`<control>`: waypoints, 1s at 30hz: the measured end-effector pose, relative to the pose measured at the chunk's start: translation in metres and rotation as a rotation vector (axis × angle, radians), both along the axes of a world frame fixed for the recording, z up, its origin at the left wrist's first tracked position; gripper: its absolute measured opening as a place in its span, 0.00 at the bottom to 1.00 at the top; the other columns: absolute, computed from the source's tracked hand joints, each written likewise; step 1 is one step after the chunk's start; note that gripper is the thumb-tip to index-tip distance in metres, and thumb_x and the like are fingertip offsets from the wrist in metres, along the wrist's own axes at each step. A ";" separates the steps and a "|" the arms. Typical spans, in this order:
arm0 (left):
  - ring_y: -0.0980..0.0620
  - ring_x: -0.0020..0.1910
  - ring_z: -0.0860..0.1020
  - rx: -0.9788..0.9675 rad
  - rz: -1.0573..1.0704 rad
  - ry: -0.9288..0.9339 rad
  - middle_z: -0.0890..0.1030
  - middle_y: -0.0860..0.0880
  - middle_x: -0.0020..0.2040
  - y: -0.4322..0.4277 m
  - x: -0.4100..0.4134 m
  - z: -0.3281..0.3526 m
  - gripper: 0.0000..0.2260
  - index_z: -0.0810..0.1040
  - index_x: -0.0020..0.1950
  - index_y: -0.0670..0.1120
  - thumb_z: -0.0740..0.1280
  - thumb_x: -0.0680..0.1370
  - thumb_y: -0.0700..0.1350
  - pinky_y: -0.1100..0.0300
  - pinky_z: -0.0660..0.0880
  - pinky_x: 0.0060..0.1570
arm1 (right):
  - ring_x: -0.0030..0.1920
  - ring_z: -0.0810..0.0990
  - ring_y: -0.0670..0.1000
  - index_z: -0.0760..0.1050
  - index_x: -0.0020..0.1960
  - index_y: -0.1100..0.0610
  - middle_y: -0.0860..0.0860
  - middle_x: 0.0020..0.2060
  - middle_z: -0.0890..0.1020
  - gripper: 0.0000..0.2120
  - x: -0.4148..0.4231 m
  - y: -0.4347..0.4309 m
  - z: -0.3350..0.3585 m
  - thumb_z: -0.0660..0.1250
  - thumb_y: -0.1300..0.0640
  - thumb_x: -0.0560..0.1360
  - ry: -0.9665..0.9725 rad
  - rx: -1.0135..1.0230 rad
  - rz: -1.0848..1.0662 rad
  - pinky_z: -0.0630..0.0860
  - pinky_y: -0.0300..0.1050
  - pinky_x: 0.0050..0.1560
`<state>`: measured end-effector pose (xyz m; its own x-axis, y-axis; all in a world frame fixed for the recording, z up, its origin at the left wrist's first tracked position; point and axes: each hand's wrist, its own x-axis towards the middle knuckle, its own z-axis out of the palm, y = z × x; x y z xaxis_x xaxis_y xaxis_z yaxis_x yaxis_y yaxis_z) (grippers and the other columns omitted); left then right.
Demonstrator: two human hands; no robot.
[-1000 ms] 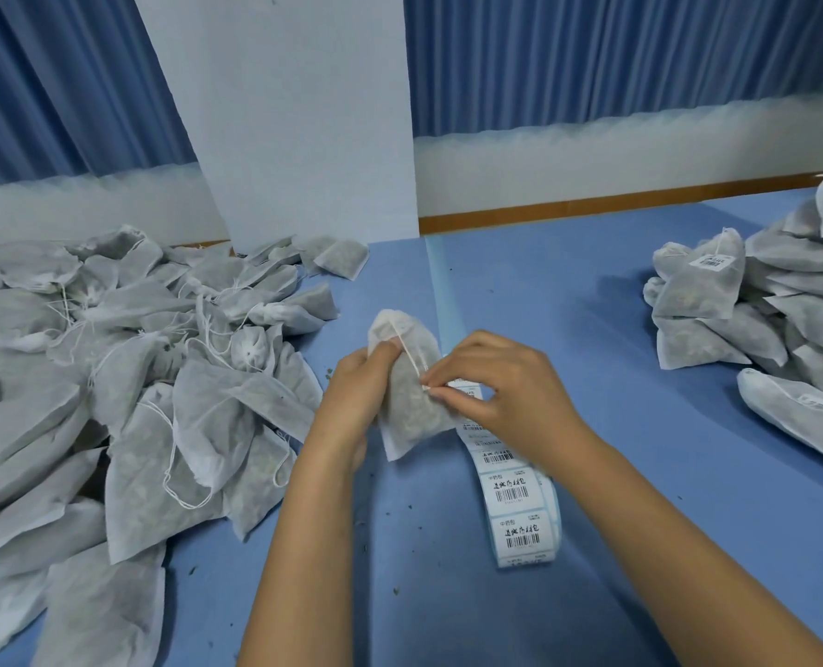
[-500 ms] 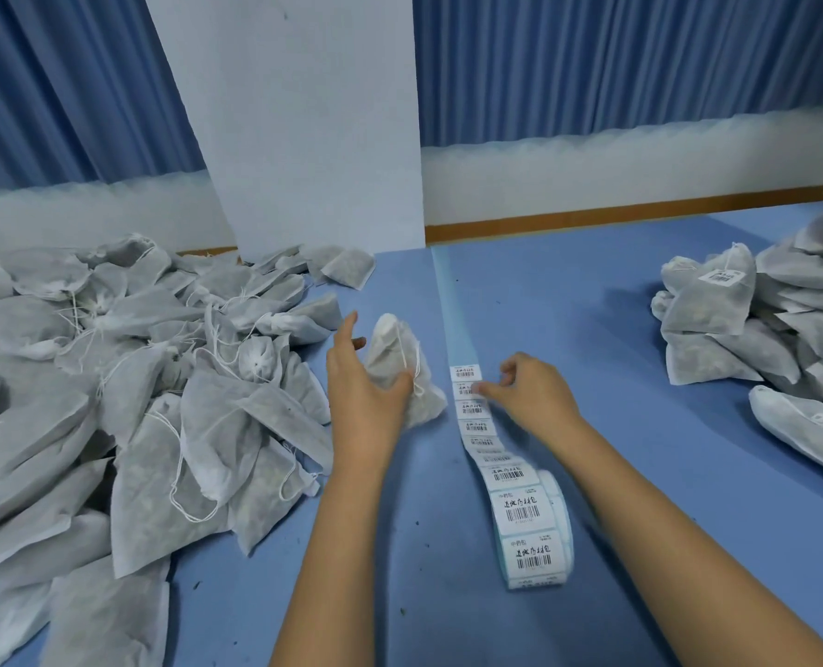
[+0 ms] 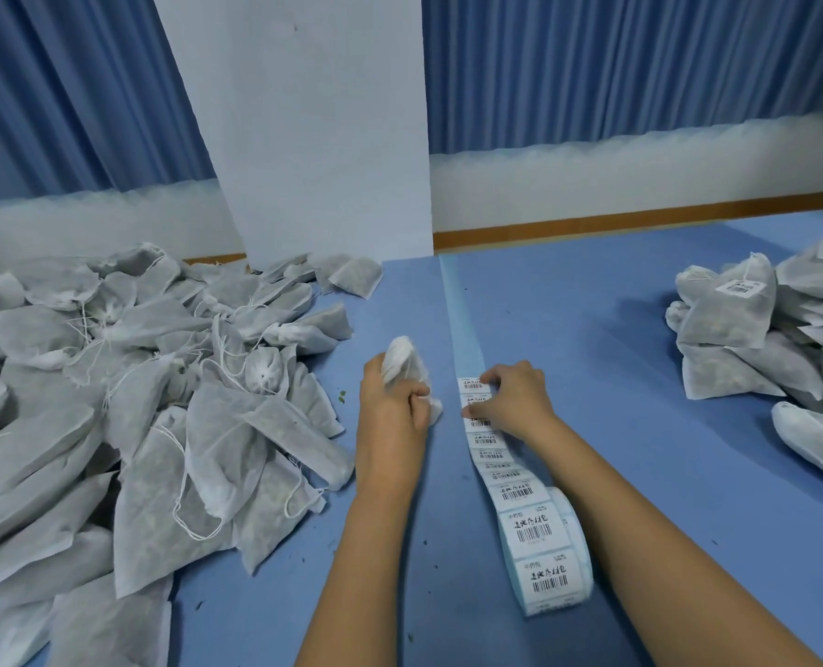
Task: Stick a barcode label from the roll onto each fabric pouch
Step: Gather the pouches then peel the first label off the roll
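The fingers of my left hand (image 3: 390, 416) curl tight around a small white fabric pouch (image 3: 402, 358). My right hand (image 3: 513, 399) pinches the top white barcode label (image 3: 469, 385) on the blue tabletop (image 3: 592, 329), right beside the pouch.

Grey pouches (image 3: 149, 402), blue table (image 3: 592, 329), b/w barcode labels (image 3: 530, 527).

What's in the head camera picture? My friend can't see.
A person's left hand grips a pouch while the right hand pinches a label on the unrolled roll. A left pile and a right pile of pouches flank them.
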<state>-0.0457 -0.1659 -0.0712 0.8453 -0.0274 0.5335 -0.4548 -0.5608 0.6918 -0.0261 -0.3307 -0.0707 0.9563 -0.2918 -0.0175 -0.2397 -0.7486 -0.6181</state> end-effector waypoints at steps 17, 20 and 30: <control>0.48 0.67 0.66 0.261 -0.128 -0.026 0.69 0.47 0.71 -0.042 0.035 -0.020 0.05 0.84 0.46 0.41 0.73 0.72 0.40 0.60 0.64 0.63 | 0.56 0.74 0.47 0.67 0.69 0.55 0.44 0.49 0.78 0.32 -0.005 -0.007 -0.016 0.74 0.65 0.69 -0.214 0.350 0.099 0.67 0.41 0.59; 0.48 0.67 0.67 0.243 -0.116 -0.026 0.69 0.47 0.71 -0.041 0.036 -0.020 0.05 0.84 0.49 0.42 0.72 0.74 0.40 0.61 0.64 0.63 | 0.40 0.79 0.46 0.69 0.67 0.59 0.47 0.47 0.77 0.28 -0.008 -0.006 -0.011 0.69 0.73 0.70 -0.282 0.741 0.083 0.76 0.36 0.37; 0.54 0.64 0.69 0.063 -0.119 -0.009 0.71 0.52 0.67 -0.036 0.034 -0.018 0.06 0.85 0.49 0.42 0.71 0.76 0.43 0.80 0.59 0.54 | 0.35 0.81 0.48 0.77 0.44 0.61 0.54 0.37 0.82 0.07 -0.011 -0.002 -0.009 0.69 0.71 0.72 -0.357 1.030 -0.048 0.77 0.37 0.36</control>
